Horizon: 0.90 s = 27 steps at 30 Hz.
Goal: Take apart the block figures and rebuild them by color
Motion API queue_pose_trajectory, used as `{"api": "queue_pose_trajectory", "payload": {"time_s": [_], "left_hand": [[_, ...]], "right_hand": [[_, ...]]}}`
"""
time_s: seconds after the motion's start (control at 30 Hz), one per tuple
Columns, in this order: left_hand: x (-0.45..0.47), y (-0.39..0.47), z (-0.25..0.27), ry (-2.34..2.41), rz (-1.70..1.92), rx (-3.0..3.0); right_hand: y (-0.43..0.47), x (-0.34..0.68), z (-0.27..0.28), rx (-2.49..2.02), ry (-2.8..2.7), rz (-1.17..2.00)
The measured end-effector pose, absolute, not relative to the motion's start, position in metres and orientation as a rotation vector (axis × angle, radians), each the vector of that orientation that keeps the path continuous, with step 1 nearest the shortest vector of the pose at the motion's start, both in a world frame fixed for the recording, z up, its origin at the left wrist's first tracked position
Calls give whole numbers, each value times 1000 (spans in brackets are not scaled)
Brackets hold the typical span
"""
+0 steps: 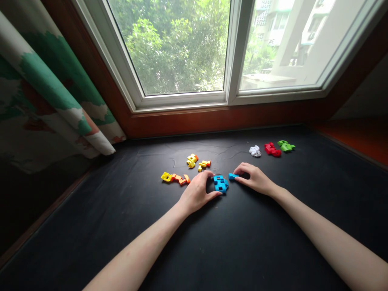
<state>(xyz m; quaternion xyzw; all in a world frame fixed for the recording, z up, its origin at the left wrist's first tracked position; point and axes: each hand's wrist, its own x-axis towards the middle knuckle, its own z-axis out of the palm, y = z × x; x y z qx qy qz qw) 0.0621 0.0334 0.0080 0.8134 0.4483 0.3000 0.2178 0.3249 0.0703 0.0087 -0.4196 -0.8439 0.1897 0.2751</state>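
Note:
My left hand point(198, 193) curls around a cluster of blue plastic pieces point(220, 184) lying on the black surface. Its thumb is at the near edge of the cluster and its fingers at the far left edge. Just to the right, my right hand point(254, 178) pinches a small blue plastic piece point(233, 176) between thumb and fingers. A narrow gap separates this piece from the cluster. Left of my left hand lies a row of yellow and orange pieces point(176, 178), its right end close to the hand.
Beyond my left hand are two small yellow and orange groups, one farther back point(192, 160) and one nearer point(204, 165). White pieces point(255, 151), red pieces point(272, 149) and green pieces point(285, 146) lie at the back right. A window point(182, 97) and a patterned curtain point(60, 89) border the black surface point(194, 250).

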Motion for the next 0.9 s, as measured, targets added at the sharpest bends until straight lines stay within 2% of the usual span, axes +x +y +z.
{"api": "queue_pose_trajectory", "payload": {"time_s": [0.3,0.9], "left_hand": [[63,33,6,1230,829,2306],[66,34,2,1260,824,2465]], "right_hand": [[61,296,2,-1211,-2045,478],[62,290,-1,-1204,-2135,425]]}}
